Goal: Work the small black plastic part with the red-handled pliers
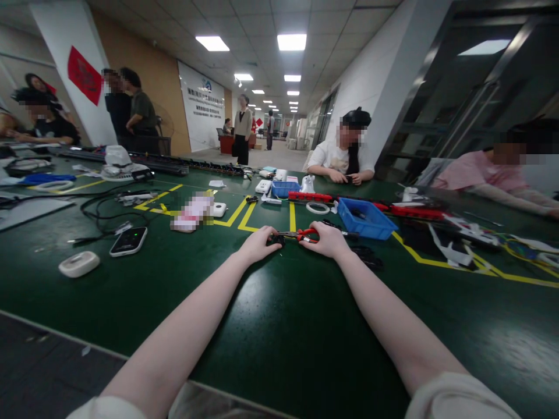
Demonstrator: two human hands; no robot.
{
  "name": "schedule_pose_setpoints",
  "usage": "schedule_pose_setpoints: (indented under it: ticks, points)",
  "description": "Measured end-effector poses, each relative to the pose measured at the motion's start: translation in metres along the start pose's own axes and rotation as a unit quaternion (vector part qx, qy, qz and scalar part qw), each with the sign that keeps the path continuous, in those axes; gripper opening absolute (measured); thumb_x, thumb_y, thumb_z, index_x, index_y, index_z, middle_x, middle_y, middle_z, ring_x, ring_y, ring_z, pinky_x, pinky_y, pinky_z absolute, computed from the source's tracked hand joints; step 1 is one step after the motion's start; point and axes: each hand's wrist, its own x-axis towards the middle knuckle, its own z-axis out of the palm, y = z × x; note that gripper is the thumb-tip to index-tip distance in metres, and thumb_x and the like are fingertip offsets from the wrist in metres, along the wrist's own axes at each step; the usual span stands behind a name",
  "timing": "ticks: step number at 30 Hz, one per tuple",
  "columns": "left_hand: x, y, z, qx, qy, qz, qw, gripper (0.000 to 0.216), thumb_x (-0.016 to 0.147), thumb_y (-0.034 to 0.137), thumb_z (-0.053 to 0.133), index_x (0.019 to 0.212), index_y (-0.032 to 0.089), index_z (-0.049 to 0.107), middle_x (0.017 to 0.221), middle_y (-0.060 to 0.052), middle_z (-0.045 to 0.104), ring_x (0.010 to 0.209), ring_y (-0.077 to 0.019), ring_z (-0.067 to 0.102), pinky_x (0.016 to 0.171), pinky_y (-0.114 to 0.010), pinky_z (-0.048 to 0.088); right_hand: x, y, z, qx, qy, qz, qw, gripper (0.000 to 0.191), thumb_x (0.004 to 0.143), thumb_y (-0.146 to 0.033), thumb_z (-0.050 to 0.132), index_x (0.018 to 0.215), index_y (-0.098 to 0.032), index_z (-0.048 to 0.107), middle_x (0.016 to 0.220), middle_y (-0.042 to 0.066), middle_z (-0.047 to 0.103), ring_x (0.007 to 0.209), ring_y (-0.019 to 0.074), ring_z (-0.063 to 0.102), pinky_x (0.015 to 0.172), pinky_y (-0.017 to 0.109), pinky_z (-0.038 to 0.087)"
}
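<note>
My right hand is closed around the red handles of a pair of pliers. The metal jaws point left and reach a small black piece at my left hand. Fingers of my left hand are closed on that black piece, whose kind is too small to make out. Both hands are over the green table, close together. Just right of my right hand lie several black pieces in a small pile. A blue bin with dark items inside stands behind them.
Yellow tape lines mark the green table. On the left are a pixelated phone-like item, a white device with a screen, a white rounded case and black cables. Red strips lie behind. A co-worker sits opposite.
</note>
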Motion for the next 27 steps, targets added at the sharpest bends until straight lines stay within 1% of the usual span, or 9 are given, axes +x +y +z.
schedule_pose_setpoints:
  ticks: [4,8,11,13,16,21,24,27]
  points:
    - [-0.0002,-0.0026,0.0013,0.013,0.001,0.006,1.000,0.027,0.083,0.035,0.067,0.105,0.020,0.059,0.115,-0.007,0.059,0.091,-0.0207,0.064,0.086,-0.037,0.054,-0.0004,0.0022,0.0016,0.007,0.017,-0.014,1.000,0.047,0.076,-0.060,0.064,0.103,-0.022,0.061,0.095,0.007,0.067,0.086,0.0241,0.064,0.072,0.033,0.046]
    - [0.0007,-0.0062,0.0034,0.028,0.016,0.012,0.999,0.025,0.082,0.035,0.067,0.101,0.020,0.059,0.117,-0.007,0.056,0.098,-0.0216,0.062,0.092,-0.038,0.052,-0.0002,0.0044,0.0030,0.008,0.029,-0.018,0.999,0.046,0.077,-0.061,0.064,0.102,-0.022,0.062,0.096,0.007,0.065,0.089,0.0245,0.063,0.075,0.033,0.047]
    - [0.0015,-0.0074,0.0038,0.033,0.026,0.019,0.999,0.024,0.082,0.036,0.068,0.096,0.020,0.059,0.115,-0.008,0.057,0.106,-0.0241,0.060,0.097,-0.040,0.050,0.0004,0.0047,0.0032,0.015,0.034,-0.024,0.999,0.045,0.077,-0.060,0.065,0.102,-0.023,0.062,0.098,0.008,0.065,0.092,0.0259,0.062,0.078,0.035,0.048]
    - [0.0019,-0.0074,0.0037,0.034,0.030,0.024,0.999,0.023,0.082,0.037,0.068,0.094,0.019,0.059,0.113,-0.009,0.058,0.108,-0.0252,0.060,0.098,-0.041,0.049,0.0007,0.0046,0.0031,0.018,0.034,-0.025,0.999,0.045,0.076,-0.059,0.065,0.103,-0.023,0.062,0.098,0.008,0.065,0.093,0.0267,0.061,0.079,0.037,0.049]
    - [0.0023,-0.0071,0.0033,0.036,0.025,0.027,0.999,0.022,0.082,0.036,0.068,0.094,0.020,0.058,0.110,-0.008,0.061,0.107,-0.0254,0.060,0.097,-0.041,0.049,0.0009,0.0044,0.0030,0.019,0.033,-0.023,0.999,0.045,0.076,-0.059,0.065,0.104,-0.023,0.062,0.098,0.008,0.065,0.094,0.0272,0.061,0.080,0.037,0.049]
    - [0.0019,-0.0056,0.0024,0.038,0.018,0.007,0.999,0.024,0.083,0.037,0.066,0.098,0.019,0.058,0.102,-0.007,0.065,0.098,-0.0245,0.063,0.088,-0.039,0.051,0.0003,0.0048,0.0033,0.017,0.039,-0.023,0.999,0.045,0.077,-0.058,0.065,0.104,-0.023,0.061,0.099,0.008,0.064,0.095,0.0268,0.061,0.079,0.036,0.049]
    - [0.0014,-0.0040,0.0015,0.044,0.020,-0.001,0.999,0.026,0.084,0.039,0.066,0.099,0.019,0.058,0.102,-0.007,0.066,0.096,-0.0244,0.063,0.086,-0.038,0.051,-0.0002,0.0053,0.0037,0.021,0.045,-0.017,0.999,0.046,0.077,-0.059,0.065,0.105,-0.022,0.060,0.100,0.008,0.064,0.095,0.0264,0.061,0.080,0.036,0.049]
    - [0.0012,-0.0036,0.0014,0.045,0.021,-0.007,0.999,0.027,0.083,0.038,0.066,0.101,0.019,0.058,0.104,-0.008,0.066,0.098,-0.0245,0.063,0.087,-0.038,0.051,-0.0004,0.0055,0.0041,0.028,0.048,-0.013,0.998,0.046,0.077,-0.059,0.064,0.105,-0.022,0.060,0.101,0.008,0.064,0.096,0.0263,0.061,0.081,0.036,0.049]
